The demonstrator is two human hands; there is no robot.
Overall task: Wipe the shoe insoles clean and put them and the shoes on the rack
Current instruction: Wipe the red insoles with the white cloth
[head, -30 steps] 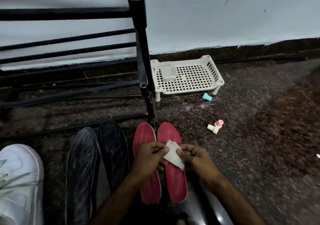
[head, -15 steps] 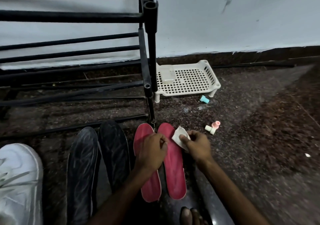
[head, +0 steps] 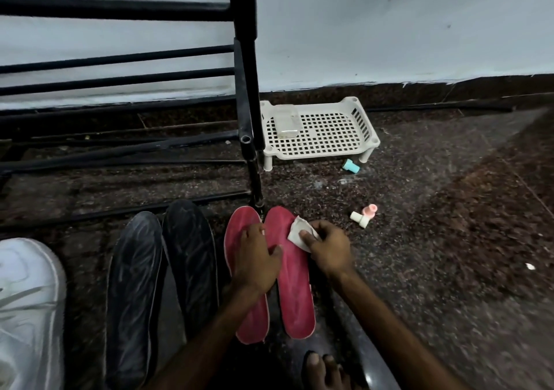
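The right red insole (head: 295, 293) lies flat on the floor (head: 419, 239), toe toward the rack (head: 244, 60) and heel toward the person, touching its partner, the left red insole (head: 254, 320), along the inner edge. The right hand (head: 328, 247) sits at its toe end on the outer side, thumb and curled fingers pinching a small white wipe (head: 296, 230) against the surface. Most of the insole's length runs from that hand back toward the person, so the next stroke probably pulls along the long axis toward the heel. The left hand (head: 257, 257) lies flat with its fingers spread on the left red insole, its thumb reaching onto the right one, seemingly pinning both.

Both red insoles look thin, matte and slightly fuzzy, with pale edges. Beside them on the left lie two black insoles (head: 135, 284), streaked grey, then a smooth white shoe (head: 27, 299). The rack is black tubing and its bars hold no shoes or insoles. To its right stands a white perforated plastic tray (head: 314, 154) on short legs, with small plastic pieces (head: 364, 214) on the dark speckled stone.
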